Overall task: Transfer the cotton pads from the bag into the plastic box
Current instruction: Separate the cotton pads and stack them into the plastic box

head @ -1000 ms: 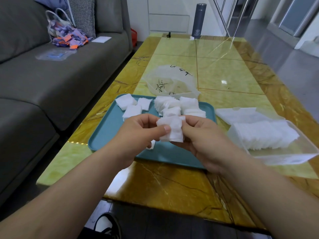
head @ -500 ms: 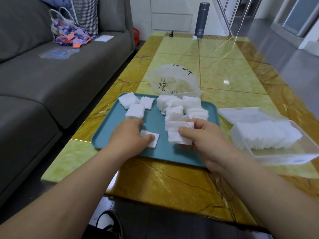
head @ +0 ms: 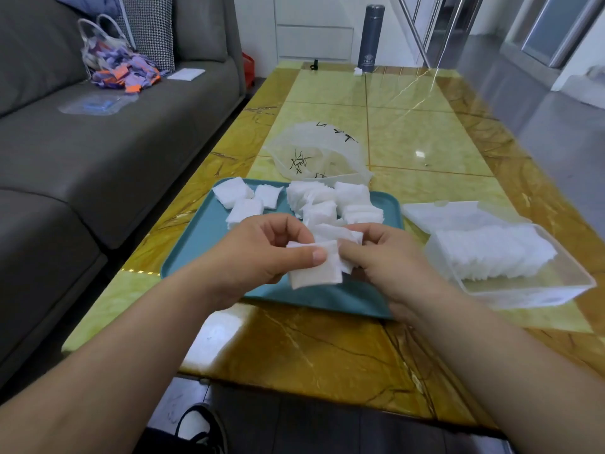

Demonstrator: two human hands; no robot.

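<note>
Both hands meet above the near part of a teal tray (head: 196, 244). My left hand (head: 262, 253) pinches a white square cotton pad (head: 316, 270) with thumb on top. My right hand (head: 386, 260) grips a small stack of cotton pads (head: 334, 232), touching the same pad. Several loose white pads (head: 327, 199) lie on the tray's far half. A clear plastic box (head: 523, 290) to the right holds a row of pads (head: 491, 253), its lid (head: 458, 214) lying behind it. The translucent bag (head: 314, 152) with black writing lies beyond the tray.
All this sits on a glossy yellow-brown marble table (head: 327, 348). A grey sofa (head: 98, 158) runs along the left, with a handbag of coloured scraps on it. At the table's far end stands a dark flask (head: 370, 37). My shoe (head: 199, 427) shows below the near edge.
Half a second ago both hands were low on the tray, the left on a single pad. They have risen and come together, and the left hand now holds that pad against the right hand's stack.
</note>
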